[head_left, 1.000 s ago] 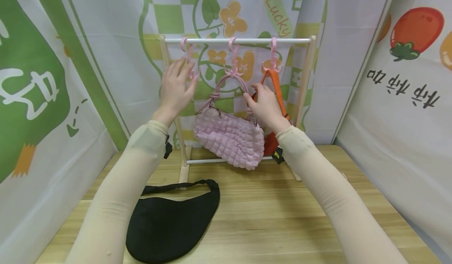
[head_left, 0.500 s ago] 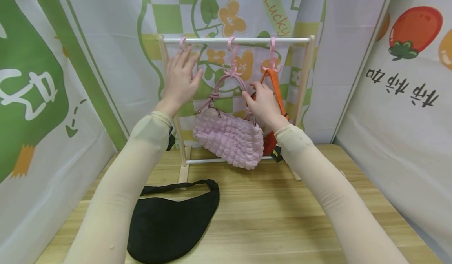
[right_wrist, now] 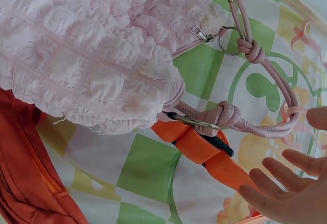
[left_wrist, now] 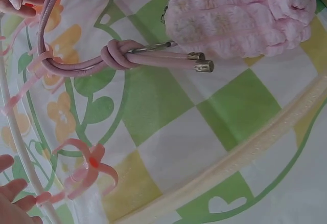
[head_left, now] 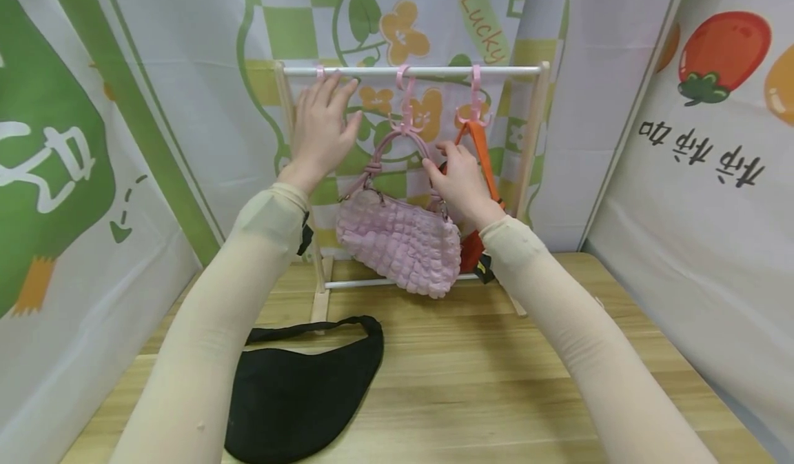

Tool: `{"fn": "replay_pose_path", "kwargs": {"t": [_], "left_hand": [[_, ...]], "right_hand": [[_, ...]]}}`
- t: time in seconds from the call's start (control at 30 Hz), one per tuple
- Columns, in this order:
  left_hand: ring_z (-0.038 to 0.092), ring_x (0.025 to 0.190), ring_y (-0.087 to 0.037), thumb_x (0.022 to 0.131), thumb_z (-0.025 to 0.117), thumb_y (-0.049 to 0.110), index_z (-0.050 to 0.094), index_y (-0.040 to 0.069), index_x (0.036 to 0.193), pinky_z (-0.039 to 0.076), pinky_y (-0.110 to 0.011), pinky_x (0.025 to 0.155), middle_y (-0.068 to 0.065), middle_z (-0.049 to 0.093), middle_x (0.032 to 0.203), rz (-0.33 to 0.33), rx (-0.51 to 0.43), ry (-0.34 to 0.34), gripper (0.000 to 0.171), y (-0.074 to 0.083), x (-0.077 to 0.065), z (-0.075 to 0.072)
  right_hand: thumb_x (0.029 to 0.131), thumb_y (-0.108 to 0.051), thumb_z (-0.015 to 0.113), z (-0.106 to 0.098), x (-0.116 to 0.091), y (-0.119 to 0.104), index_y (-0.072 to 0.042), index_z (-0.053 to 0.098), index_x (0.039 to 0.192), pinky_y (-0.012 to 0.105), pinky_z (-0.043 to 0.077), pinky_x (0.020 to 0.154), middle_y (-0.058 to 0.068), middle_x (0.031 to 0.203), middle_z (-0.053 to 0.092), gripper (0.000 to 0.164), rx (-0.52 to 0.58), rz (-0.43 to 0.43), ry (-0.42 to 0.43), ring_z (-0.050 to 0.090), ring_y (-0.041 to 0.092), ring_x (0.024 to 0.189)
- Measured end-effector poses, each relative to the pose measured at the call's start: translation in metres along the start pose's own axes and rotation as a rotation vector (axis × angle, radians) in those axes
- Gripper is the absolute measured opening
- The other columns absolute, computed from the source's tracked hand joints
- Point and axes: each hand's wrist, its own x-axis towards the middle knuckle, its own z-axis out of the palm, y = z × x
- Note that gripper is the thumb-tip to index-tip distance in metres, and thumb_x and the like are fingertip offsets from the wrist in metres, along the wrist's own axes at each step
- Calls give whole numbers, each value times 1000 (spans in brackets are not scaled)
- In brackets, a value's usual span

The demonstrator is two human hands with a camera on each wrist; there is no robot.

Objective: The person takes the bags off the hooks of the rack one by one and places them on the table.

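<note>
Pink bag (head_left: 400, 243): centre of the head frame, hung by its looped handle (head_left: 380, 148) from the middle hook (head_left: 407, 116); body tilted, right end lower.

Left hand (head_left: 322, 129): upper left of centre, fingers spread and nearly straight, up at the rail (head_left: 372, 72). The left wrist view puts its fingertips by the left hook (left_wrist: 92, 162), at the lower left. Holds nothing that shows; whether a fingertip touches the hook, cannot tell.

Right hand (head_left: 462, 181): right of centre, beside the handle. Right wrist view, lower right: fingers apart and loosely extended, nothing gripped. Contact with the handle or the orange strap (head_left: 482, 154) cannot be settled.

Judgement: the step reads as tidying hooks and handle along the rail. To do it well, pinch the left hook high, near where it meets the rail, so that it slides without twisting. Steady the handle near its knot (left_wrist: 120, 54) rather than pulling on the soft body; a sideways tug could lift the loop off its prong. Keep the right fingers clear of the orange strap, since it hangs close and could snag. Check finally that the loop sits deep in the prong.
</note>
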Motion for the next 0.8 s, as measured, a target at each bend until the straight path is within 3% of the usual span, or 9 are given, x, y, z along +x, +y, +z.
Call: {"fn": "replay_pose_path", "kwargs": {"t": [0.33,0.8], "left_hand": [[20,145,-28,99,44,35,38,17,144,0,-39,120,-9,29,154,58,6,-27,49,10,15,1],[13,146,-30,100,38,39,29,23,149,-3,-45,119,-7,20,158,65,54,-159,52,19,28,-3]], "right_hand": [[96,-39,50,-2,1,1,-7,47,135,44,47,93,17,128,53,51,-18,-18,5,54,31,111],[97,-38,50,-4,3,-1,-7,46,136,44,45,96,16,130,52,50,-40,-24,-2,52,31,116]]}}
